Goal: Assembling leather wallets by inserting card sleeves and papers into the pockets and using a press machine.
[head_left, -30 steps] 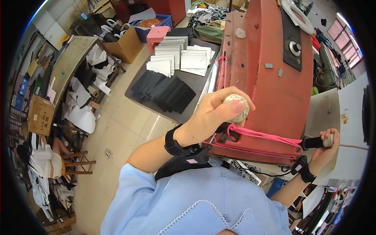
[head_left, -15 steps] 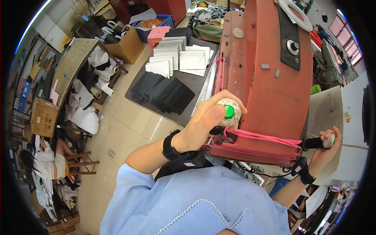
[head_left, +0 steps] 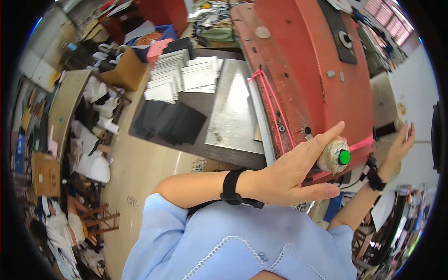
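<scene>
My left hand (head_left: pixel 291 179) is open, its fingers and thumb stretched out on either side of a tape-wrapped handle (head_left: pixel 330 158). That handle has a green push button (head_left: pixel 344 157) on its end and sticks out from a large red press arm (head_left: pixel 322 79); whether my palm touches it I cannot tell. At the arm's right side a second, dark handle (head_left: pixel 385 130) juts out. My right hand (head_left: pixel 399 147) is beside it with blurred but extended fingers, apparently not wrapped round it. Pink cord (head_left: pixel 361 143) is wound about the arm.
Left of the arm, a dark table (head_left: pixel 196 100) carries a shiny metal plate (head_left: pixel 235 107), stacked white panels (head_left: pixel 200 74) and fanned black sheets (head_left: pixel 168 121). A cardboard box (head_left: pixel 126 70) stands behind. Another person (head_left: pixel 60 219) sits at the far left by a wooden stool (head_left: pixel 100 219).
The press arm has swung right, uncovering the metal plate. My left hand has moved right and loosened from the handle; my right hand's fingers have let go of theirs. My view has shifted too.
</scene>
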The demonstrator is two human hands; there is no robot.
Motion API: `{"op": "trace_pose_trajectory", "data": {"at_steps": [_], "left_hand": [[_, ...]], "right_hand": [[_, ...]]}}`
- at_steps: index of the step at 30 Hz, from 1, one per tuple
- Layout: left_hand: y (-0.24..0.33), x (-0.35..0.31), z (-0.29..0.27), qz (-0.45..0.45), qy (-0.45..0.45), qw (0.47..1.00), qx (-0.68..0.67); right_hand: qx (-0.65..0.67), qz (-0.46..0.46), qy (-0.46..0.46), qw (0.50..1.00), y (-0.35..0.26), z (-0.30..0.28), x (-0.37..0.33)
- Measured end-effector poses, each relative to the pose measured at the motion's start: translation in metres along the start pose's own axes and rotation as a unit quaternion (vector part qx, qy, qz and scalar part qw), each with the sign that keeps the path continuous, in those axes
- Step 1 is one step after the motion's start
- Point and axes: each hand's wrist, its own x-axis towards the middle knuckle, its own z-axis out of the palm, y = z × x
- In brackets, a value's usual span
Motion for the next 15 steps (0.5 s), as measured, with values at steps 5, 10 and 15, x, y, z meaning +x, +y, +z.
{"op": "trace_pose_trajectory", "data": {"at_steps": [5,10,15], "left_hand": [[-0.025,-0.022,-0.011,0.012,-0.045,0.979,0.201],[-0.060,-0.052,-0.058,-0.129,-0.005,0.950,0.284],[-0.081,-0.050,-0.082,-0.088,0.029,0.902,0.422]], "right_hand": [[0.389,0.078,-0.228,0.889,-0.076,-0.004,-0.076],[0.360,0.091,-0.250,0.894,-0.098,0.005,-0.129],[0.321,0.121,-0.160,0.925,-0.073,0.011,-0.098]]}}
